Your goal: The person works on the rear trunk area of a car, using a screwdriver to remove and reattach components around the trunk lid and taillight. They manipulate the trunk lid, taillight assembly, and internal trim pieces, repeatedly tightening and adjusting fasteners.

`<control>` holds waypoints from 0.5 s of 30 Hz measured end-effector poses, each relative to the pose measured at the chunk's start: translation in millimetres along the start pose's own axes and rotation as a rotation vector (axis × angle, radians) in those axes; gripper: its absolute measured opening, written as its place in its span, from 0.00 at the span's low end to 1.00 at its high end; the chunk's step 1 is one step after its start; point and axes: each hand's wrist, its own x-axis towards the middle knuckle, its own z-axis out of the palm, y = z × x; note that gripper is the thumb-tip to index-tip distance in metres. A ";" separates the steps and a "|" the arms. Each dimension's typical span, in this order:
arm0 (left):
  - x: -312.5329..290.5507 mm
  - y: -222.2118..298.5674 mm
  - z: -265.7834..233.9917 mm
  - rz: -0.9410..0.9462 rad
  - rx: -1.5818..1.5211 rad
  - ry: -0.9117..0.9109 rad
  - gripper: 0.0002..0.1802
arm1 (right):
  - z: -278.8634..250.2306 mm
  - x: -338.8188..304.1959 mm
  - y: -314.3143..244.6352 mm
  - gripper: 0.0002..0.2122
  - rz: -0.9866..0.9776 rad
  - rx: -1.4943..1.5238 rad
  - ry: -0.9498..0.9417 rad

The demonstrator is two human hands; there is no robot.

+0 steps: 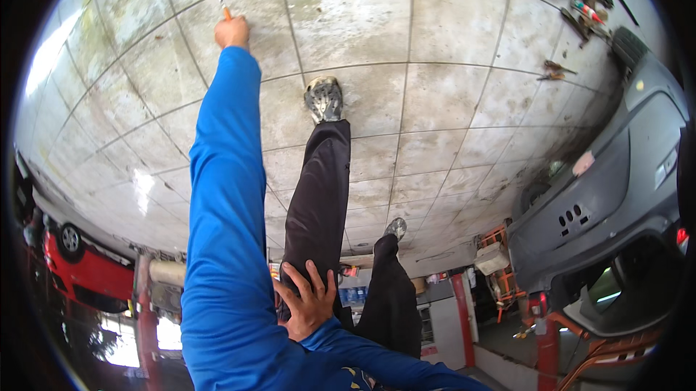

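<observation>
My left arm (230, 152), in a blue sleeve, reaches far out over the tiled floor (355, 18). At its end my left hand (232, 33) is closed round a small hand tool (226, 13) with an orange handle and a narrow pale tip. The tip lies at or just above the tiles; its exact kind is too small to make out. My right hand (310, 302) rests with spread fingers on my dark trouser leg (315, 195), around the knee, and holds nothing.
A grey car bumper (602, 181) stands on the right. Assorted tools and parts (586, 10) lie at the far right, with a small dark piece (557, 71) nearer. My shoes (324, 100) are on the tiles. A red car (87, 268) and lift posts appear upside down below.
</observation>
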 end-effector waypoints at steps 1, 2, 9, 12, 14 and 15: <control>-14.1 -3.5 -1.4 0.024 -0.042 0.029 0.20 | -0.4 -1.2 -0.4 0.25 0.008 0.029 0.032; -42.8 -0.5 -2.0 0.059 -0.073 -0.063 0.19 | 7.9 -3.6 4.5 0.26 0.010 0.033 0.111; -306.8 -26.0 -105.0 0.418 0.210 -0.314 0.18 | -31.5 -39.9 42.0 0.31 0.096 0.069 -0.095; -439.1 -38.6 -161.9 0.459 0.189 -0.503 0.12 | -33.5 -78.8 88.1 0.34 0.048 0.241 -0.009; -518.7 -30.7 -203.1 0.476 0.184 -0.588 0.11 | -32.5 -107.0 134.7 0.31 0.005 0.463 0.080; -548.5 -24.7 -225.8 0.522 0.187 -0.596 0.10 | -27.4 -123.2 162.2 0.29 -0.040 0.540 0.173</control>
